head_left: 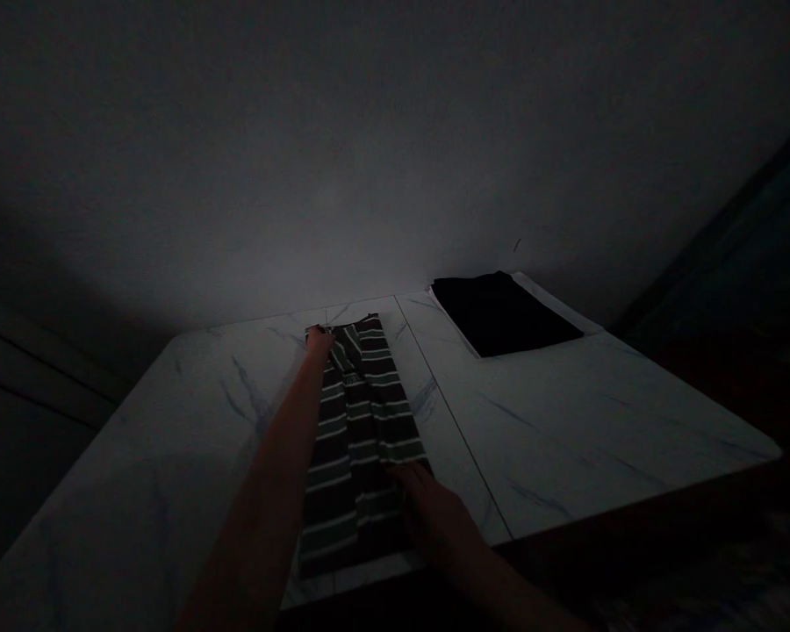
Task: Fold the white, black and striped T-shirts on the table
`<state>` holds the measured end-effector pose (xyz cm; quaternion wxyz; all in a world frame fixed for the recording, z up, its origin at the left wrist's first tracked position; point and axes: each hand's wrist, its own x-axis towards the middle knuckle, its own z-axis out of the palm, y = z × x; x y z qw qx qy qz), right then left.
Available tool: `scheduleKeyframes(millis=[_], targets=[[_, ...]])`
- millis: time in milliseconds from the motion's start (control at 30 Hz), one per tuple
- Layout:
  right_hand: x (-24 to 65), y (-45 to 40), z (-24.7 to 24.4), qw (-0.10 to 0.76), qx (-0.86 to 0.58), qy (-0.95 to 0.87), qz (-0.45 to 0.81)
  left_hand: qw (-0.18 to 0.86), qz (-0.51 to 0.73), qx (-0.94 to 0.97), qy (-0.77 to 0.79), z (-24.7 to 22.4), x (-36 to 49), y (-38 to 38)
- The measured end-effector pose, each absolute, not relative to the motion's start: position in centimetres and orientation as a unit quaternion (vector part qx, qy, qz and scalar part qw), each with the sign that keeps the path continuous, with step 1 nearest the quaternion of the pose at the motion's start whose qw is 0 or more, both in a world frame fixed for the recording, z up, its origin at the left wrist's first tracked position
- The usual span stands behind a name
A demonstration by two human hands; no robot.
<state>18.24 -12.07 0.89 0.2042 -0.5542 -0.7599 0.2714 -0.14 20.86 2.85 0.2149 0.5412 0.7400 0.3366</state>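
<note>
Striped cloth on the desk [553,439], both hands on it.
Your left fingers [319,333] pinch its far edge; your right fingers' [408,478] grip is too dark to tell.

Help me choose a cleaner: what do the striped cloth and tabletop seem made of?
The striped cloth looks like soft, matte fabric, perhaps cotton, given its loose creases. The tabletop looks smooth, with marble-like veins: printed laminate or stone; dim light leaves that open.

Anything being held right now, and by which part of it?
The striped cloth, seemingly pinched at its far left corner by the left hand. The right hand touches its near right side; whether it grips cannot be told.
</note>
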Motion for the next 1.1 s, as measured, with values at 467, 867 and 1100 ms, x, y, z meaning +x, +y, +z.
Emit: scheduleKeyframes(millis=[467, 867, 1100], targets=[[22.0, -12.5, 2.8, 0.154, -0.456, -0.815, 0.322, 0.073, 0.254, 0.623, 0.737, 3.1, 0.4, 17.8], [18.7, 5.2, 1.6, 0.139, -0.476, -0.865, 0.073, 0.013, 0.07, 0.896, 0.438, 0.6, 2.9, 12.8], [19.2, 2.5, -1.2, 0.108, -0.412, -0.902, 0.076, 0.01, 0.037, 0.914, 0.403, -0.2, 0.1, 9.4]])
